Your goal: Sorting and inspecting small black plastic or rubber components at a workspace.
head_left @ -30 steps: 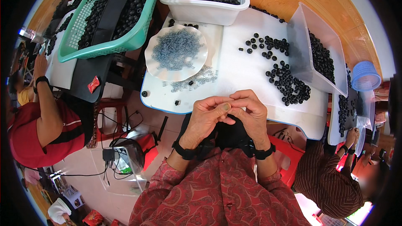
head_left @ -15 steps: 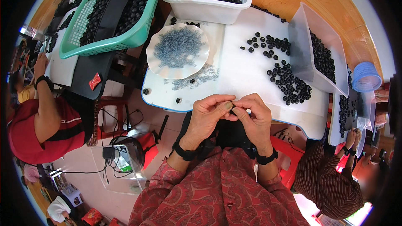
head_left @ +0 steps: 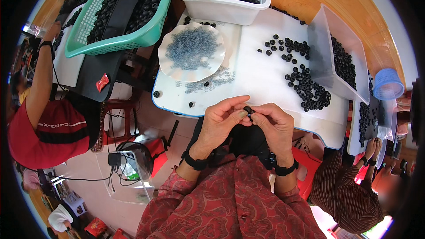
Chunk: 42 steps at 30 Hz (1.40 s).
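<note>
A small black ring-shaped part [head_left: 247, 110] was held between the two hands, just above the near edge of the white table [head_left: 256, 75]. The left hand [head_left: 220, 124] was curled, with its thumb and forefinger closed on the part from the left. The right hand [head_left: 275, 126] was likewise curled, its fingertips pinched against the same part from the right, so that the two hands were touching around it. Farther out on the table, well apart from the hands, a scatter of loose black rings [head_left: 302, 84] was seen beside a clear tray [head_left: 319, 48]. A scalloped white plate [head_left: 166, 64] of small grey pieces was set to the left of them.
</note>
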### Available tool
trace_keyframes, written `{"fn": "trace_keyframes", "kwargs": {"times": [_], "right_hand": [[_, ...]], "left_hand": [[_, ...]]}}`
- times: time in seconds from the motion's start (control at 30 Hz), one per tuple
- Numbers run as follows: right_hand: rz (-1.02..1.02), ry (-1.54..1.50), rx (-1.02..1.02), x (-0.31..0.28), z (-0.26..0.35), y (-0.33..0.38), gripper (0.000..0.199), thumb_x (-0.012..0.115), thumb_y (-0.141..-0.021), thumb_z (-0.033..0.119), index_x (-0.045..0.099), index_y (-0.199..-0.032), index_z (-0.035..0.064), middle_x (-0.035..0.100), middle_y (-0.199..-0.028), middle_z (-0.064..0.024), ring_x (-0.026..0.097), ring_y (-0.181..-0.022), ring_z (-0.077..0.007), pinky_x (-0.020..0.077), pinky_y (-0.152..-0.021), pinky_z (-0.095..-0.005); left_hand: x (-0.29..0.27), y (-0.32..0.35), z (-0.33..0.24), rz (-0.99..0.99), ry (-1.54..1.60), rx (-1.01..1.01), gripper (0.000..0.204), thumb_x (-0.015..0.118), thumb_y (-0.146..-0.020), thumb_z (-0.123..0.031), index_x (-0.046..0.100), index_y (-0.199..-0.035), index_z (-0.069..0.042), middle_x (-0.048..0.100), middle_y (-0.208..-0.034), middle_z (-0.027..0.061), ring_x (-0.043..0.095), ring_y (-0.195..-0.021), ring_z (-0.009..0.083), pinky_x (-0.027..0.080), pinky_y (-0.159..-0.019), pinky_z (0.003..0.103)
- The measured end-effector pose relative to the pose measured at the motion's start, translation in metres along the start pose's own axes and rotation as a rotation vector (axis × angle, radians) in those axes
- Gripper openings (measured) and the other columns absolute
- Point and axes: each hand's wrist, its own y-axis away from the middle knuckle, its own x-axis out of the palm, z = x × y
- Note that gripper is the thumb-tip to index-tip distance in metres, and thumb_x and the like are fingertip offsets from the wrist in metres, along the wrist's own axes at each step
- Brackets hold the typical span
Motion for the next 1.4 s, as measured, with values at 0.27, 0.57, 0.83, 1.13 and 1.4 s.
{"fn": "trace_keyframes", "kwargs": {"times": [0.27, 0.57, 0.83, 1.13, 1.4], "right_hand": [[0.031, -0.133, 0.068, 0.003, 0.004, -0.001, 0.013, 0.064, -0.092, -0.002, 0.066, -0.105, -0.0056, 0.071, -0.096, -0.0099, 0.068, -0.085, -0.0127, 0.0569, -0.079, -0.0250], [0.012, -0.015, 0.092, 0.003, -0.003, 0.000, 0.015, 0.065, -0.092, -0.002, 0.066, -0.106, -0.0061, 0.072, -0.095, -0.0093, 0.068, -0.084, -0.0116, 0.0570, -0.077, -0.0245], [0.016, -0.013, 0.080, 0.009, 0.002, -0.001, 0.015, 0.062, -0.092, -0.005, 0.065, -0.107, -0.0070, 0.072, -0.096, -0.0123, 0.071, -0.086, -0.0161, 0.0577, -0.078, -0.0260], [0.042, 0.085, 0.030, 0.010, 0.002, -0.005, 0.012, 0.063, -0.092, -0.005, 0.065, -0.103, -0.0066, 0.072, -0.094, -0.0120, 0.071, -0.085, -0.0151, 0.0579, -0.076, -0.0253], [0.045, 0.356, -0.236, 0.018, 0.004, -0.011, 0.014, 0.066, -0.087, -0.009, 0.067, -0.099, -0.0037, 0.068, -0.090, -0.0115, 0.072, -0.078, -0.0178, 0.0577, -0.068, -0.0257]], "left_hand": [[-0.011, -0.001, 0.011, 0.004, -0.050, 0.022, 0.022, 0.061, -0.096, -0.002, 0.065, -0.117, 0.003, 0.070, -0.094, 0.0073, 0.067, -0.079, 0.0105, 0.057, -0.074, 0.024], [-0.011, -0.002, 0.011, -0.018, -0.079, 0.025, 0.021, 0.063, -0.094, -0.002, 0.068, -0.115, 0.003, 0.067, -0.094, 0.0051, 0.064, -0.076, 0.0087, 0.055, -0.071, 0.022], [-0.013, -0.002, 0.008, -0.024, -0.186, 0.104, 0.026, 0.067, -0.089, 0.003, 0.068, -0.114, 0.002, 0.066, -0.091, 0.0046, 0.065, -0.079, 0.0104, 0.055, -0.072, 0.022], [-0.018, -0.003, 0.006, 0.006, -0.257, 0.140, 0.024, 0.069, -0.087, 0.003, 0.068, -0.111, 0.002, 0.071, -0.095, 0.0087, 0.069, -0.081, 0.0125, 0.057, -0.075, 0.024], [-0.026, -0.005, 0.014, -0.004, -0.074, 0.123, 0.021, 0.067, -0.087, 0.007, 0.068, -0.108, 0.004, 0.068, -0.097, 0.0094, 0.069, -0.085, 0.0153, 0.058, -0.077, 0.026]]}}
